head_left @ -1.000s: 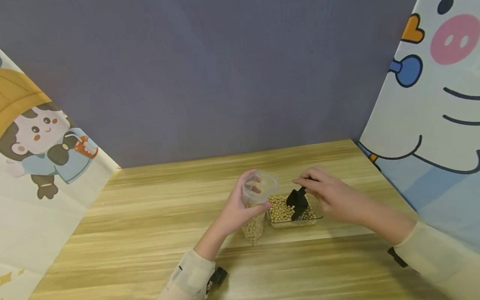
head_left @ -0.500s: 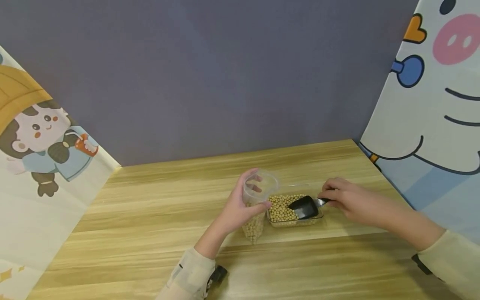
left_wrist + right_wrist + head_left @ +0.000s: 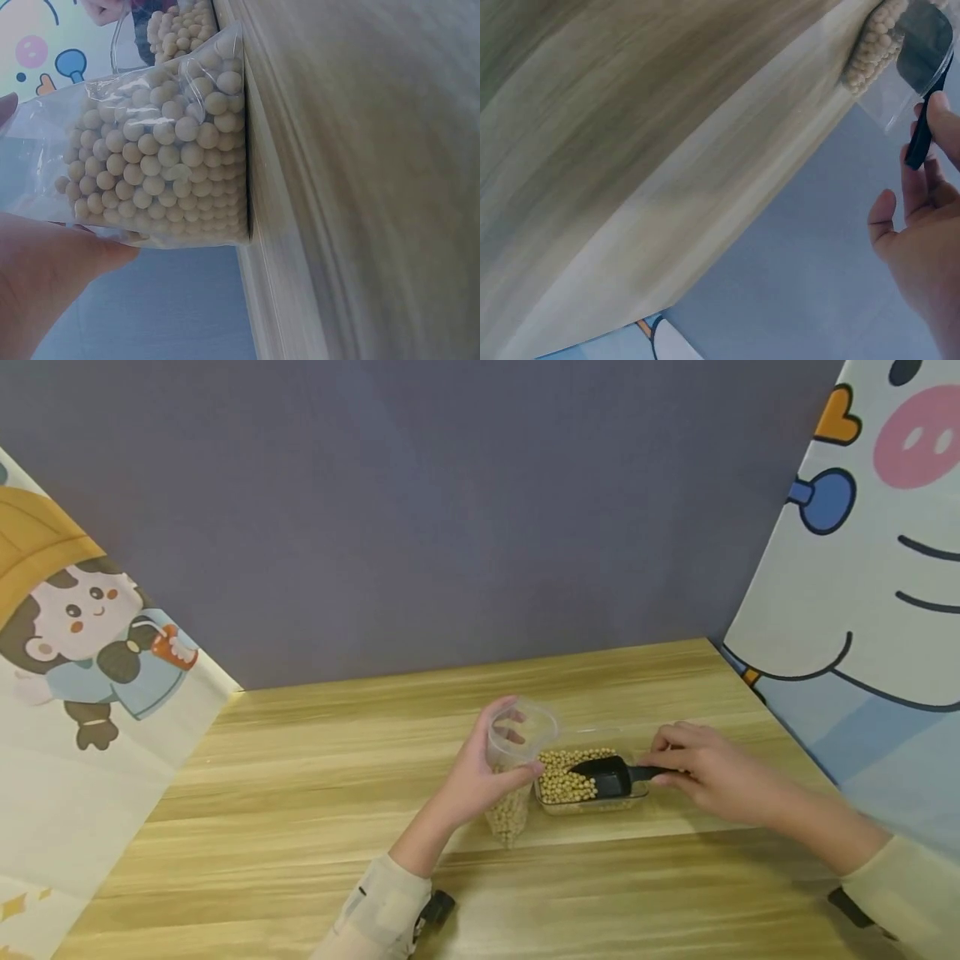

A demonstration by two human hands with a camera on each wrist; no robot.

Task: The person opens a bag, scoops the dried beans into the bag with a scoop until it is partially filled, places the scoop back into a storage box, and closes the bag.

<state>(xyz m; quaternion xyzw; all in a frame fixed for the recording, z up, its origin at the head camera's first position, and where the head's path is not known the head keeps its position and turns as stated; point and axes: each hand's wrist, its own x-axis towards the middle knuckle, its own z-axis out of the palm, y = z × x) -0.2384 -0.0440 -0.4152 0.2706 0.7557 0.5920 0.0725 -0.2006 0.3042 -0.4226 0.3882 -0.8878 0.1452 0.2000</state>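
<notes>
My left hand [image 3: 480, 768] grips the upper part of a clear plastic bag [image 3: 161, 150], its round mouth held open at the top. Pale yellow soybeans [image 3: 150, 161] fill its lower part, and its base stands on the table. Just right of it sits a clear rectangular container [image 3: 592, 808] of soybeans [image 3: 562, 777]. With thumb and fingers, my right hand [image 3: 701, 772] pinches the handle of a black scoop [image 3: 613, 777]. The scoop lies low in the container's right side, its front edge among the beans; in the right wrist view its blade [image 3: 926, 45] shows through the clear wall.
Both containers stand on a wood-grain table [image 3: 322, 827]. A grey panel [image 3: 420, 527] rises behind it. Printed cartoon panels flank it, a child [image 3: 97, 635] on the left and a pig [image 3: 900, 568] on the right.
The right hand has moved right and slightly nearer. The scoop has turned from steeply tipped over the beans to lying nearly level in the container. The left hand and bag stay put.
</notes>
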